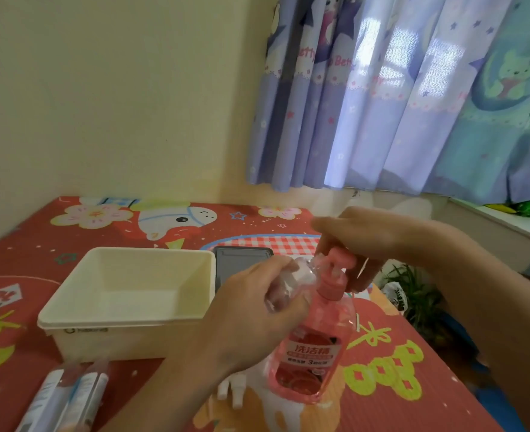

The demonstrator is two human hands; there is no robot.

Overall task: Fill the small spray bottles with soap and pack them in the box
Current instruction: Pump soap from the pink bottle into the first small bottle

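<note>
While left grip (251, 313) clamps small bottle (284, 288), right grip (360, 241) atop soap pump (335, 260); box (126, 294) behind.

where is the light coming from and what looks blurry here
Head view: daylight glows through the curtain at upper right; the right hand on the pink soap bottle is motion-smeared, the clear small bottle in the left hand is soft, and wide-angle bending curves the edges.

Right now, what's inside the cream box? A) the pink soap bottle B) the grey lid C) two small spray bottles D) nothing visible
D: the cream box shows only bare floor and walls; the pink soap bottle stands outside it, and small spray bottles lie on the mat in front.
</note>
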